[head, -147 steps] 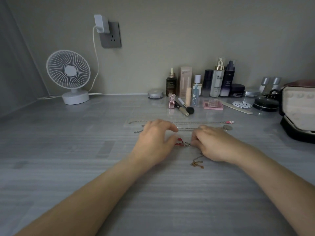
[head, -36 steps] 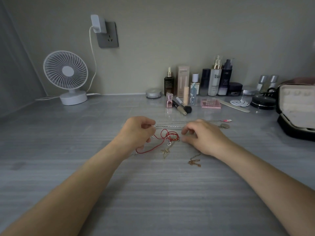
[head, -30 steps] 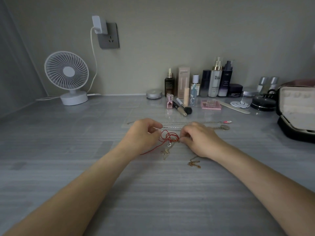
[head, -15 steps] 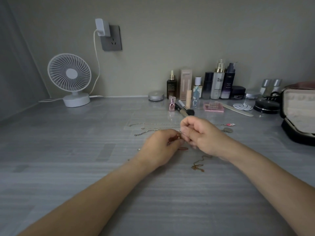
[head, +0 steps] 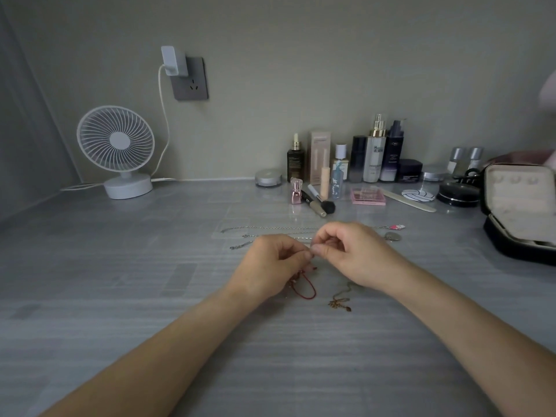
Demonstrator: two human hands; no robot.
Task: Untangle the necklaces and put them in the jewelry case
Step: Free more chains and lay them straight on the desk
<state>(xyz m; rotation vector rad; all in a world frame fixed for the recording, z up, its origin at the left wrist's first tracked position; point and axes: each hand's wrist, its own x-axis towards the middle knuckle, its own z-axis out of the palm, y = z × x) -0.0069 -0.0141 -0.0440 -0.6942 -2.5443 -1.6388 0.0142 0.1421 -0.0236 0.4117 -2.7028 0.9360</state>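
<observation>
Red cord now trails nearward from left hand, right hand.

White fan, cosmetics, brush

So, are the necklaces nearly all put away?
Not yet. Two silver chains lie straightened on the table. The left hand and right hand pinch the red-cord tangle. The gold necklace lies bunched, and no necklace shows in the jewelry case.

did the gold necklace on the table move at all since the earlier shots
No. The gold necklace lies in the same spot as before, nearer the person and to the left of the round silver pendant.
</observation>
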